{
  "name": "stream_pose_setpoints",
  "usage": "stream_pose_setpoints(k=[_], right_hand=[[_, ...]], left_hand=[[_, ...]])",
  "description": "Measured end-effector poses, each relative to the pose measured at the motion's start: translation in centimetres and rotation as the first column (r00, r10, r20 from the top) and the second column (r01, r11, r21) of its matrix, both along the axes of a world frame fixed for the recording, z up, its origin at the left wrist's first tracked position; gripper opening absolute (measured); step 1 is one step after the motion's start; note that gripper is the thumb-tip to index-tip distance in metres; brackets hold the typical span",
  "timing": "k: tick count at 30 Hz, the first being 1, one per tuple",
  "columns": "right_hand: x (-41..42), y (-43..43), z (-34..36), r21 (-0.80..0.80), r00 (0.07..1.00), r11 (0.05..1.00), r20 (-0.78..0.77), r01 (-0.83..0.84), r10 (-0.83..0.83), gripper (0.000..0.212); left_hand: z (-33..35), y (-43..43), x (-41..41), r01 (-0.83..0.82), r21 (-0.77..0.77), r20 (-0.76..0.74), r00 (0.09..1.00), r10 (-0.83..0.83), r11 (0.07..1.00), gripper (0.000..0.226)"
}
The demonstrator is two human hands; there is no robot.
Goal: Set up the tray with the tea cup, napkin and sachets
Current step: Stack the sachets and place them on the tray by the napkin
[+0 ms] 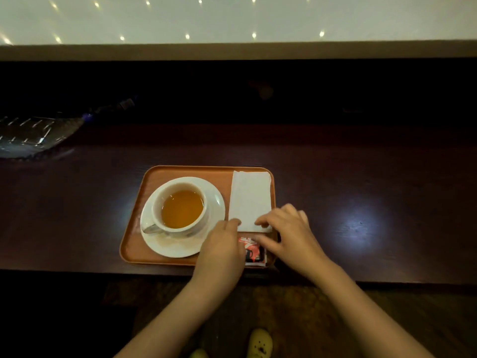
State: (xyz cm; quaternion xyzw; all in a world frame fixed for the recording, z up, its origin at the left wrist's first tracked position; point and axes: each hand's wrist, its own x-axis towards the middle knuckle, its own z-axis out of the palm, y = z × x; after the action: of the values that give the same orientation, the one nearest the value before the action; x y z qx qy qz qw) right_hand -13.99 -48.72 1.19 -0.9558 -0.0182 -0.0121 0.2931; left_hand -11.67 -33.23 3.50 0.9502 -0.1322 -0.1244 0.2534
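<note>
Sachet print blurred; no legible txt.

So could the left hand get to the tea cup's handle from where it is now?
Probably yes. The left hand rests at the napkin's near corner, just right of the saucer. The tea cup has its handle on the far left side, so the hand would need to go around or over the full cup.

Dim, soft frame; glare patches on the dark counter, edges perhaps bowed.
</note>
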Motion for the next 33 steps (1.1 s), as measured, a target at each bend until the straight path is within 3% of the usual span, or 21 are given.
stream_pose_setpoints(k=[6, 16, 19, 24, 27, 29, 33], right_hand=[[-1.2, 1.0, -0.1, -0.119, 0.996, 0.992, -0.083, -0.035, 0.025, 0.033], [-1.3, 1.4, -0.9, -0.135, 0.995, 0.991, -0.102, 0.010, -0.024, 0.029], [-1.2, 1.7, -1.0, -0.152, 0.996, 0.988, -0.084, 0.016, -0.029, 0.026], [-1.5, 2.2, -0.6, -0.187, 0.995, 0.981, -0.074, 0.052, -0.067, 0.031], [-1.6, 2.6, 0.4, -0.113, 0.990, 0.983, 0.021, 0.142, -0.141, 0.036], [-0.3, 3.6, 1.3, 0.017, 0.981, 0.984, 0.070, 0.179, -0.180, 0.034], [3.8, 7.0, 2.8, 0.277, 0.989, 0.951, -0.097, 0.136, -0.113, 0.043]], left_hand=[[-1.2, -0.1, -1.6, -0.022, -0.015, -0.116, 0.993, 0.020, 1.000, 0.056], [-1.1, -0.2, -1.8, -0.048, -0.070, -0.180, 0.983, 0.034, 0.996, 0.052], [-0.4, 0.4, -2.2, -0.039, -0.097, -0.144, 0.989, 0.025, 0.995, 0.050], [1.8, 5.5, -3.3, -0.040, -0.265, -0.020, 0.999, 0.036, 0.963, 0.045], [2.7, 10.6, -2.3, -0.159, -0.309, 0.059, 0.981, 0.185, 0.938, 0.046], [2.8, 12.9, -0.7, -0.272, -0.334, 0.029, 0.954, 0.298, 0.902, 0.048], [2.2, 13.5, 1.3, -0.333, -0.268, -0.135, 0.942, 0.307, 0.904, 0.059]])
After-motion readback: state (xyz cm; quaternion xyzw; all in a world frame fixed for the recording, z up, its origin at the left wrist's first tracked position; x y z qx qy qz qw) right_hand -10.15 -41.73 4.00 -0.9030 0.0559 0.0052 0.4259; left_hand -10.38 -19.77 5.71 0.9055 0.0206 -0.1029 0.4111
